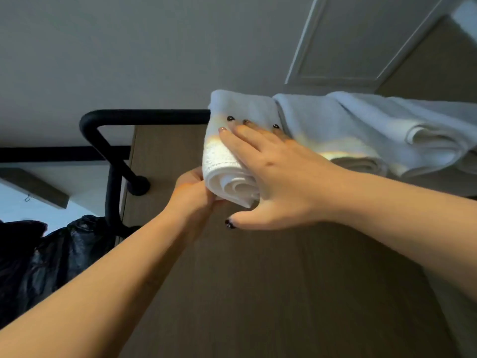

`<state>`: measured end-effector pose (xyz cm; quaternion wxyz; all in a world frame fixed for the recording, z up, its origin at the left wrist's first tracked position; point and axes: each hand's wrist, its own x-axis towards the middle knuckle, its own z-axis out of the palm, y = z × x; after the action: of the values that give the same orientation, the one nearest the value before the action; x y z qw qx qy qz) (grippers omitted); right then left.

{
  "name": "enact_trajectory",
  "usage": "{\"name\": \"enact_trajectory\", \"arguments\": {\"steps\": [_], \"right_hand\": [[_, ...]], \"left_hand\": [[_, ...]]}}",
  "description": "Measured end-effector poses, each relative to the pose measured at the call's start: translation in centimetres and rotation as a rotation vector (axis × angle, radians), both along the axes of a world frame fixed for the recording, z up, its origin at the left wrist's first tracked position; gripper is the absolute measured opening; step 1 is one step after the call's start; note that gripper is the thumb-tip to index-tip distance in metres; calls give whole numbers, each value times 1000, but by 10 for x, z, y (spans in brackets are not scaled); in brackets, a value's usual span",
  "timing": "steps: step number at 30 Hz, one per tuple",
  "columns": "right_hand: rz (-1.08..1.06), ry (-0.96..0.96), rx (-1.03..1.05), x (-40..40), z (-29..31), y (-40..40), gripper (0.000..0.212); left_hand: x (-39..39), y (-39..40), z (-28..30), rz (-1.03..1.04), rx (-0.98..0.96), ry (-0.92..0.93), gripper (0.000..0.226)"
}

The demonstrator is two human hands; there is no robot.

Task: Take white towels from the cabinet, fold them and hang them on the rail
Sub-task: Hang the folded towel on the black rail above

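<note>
A folded white towel (227,161) hangs over the black rail (144,117), its layered lower end facing me. My right hand (268,171) lies flat on the towel's front with straight fingers and the thumb spread below. My left hand (192,189) pinches the towel's lower left edge from underneath. To the right, two more folded white towels (361,130) hang on the same rail, which they cover there.
A wood-look panel (258,280) sits behind and below the rail. A black plastic bag (51,254) sits at the lower left. A grey wall and a white panelled door (361,42) are above. The rail's bracket (139,186) meets the panel at the left.
</note>
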<state>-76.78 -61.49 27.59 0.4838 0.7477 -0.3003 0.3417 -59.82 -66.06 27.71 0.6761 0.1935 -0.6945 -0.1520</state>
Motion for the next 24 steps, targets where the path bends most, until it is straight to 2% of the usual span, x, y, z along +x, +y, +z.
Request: {"name": "enact_trajectory", "arguments": {"steps": [3,6,10,13,15,17,19,22,24], "right_hand": [[-102,5,8,-5,7,2,94],[-107,-11,103,-12,23,7,77],[-72,26,105,-12,26,0,69],[-36,55,129,-12,20,-8,66],[90,20,275,-18,21,-6,62],[319,-109,454,-27,31,4,59],[564,-256,528,-36,52,12,52],[735,-452,391,-30,90,18,35],[719,-518,195,-16,121,10,28]], "left_hand": [[3,5,-8,-66,-52,44,30],[10,7,-16,-9,-43,29,21],[8,9,-13,14,-18,82,13],[3,11,-3,-47,37,141,24],[5,9,3,-46,69,109,34],[9,9,10,10,84,64,45],[10,11,19,81,96,-2,60],[6,15,32,121,111,-102,65],[0,16,37,164,125,-135,60]]}}
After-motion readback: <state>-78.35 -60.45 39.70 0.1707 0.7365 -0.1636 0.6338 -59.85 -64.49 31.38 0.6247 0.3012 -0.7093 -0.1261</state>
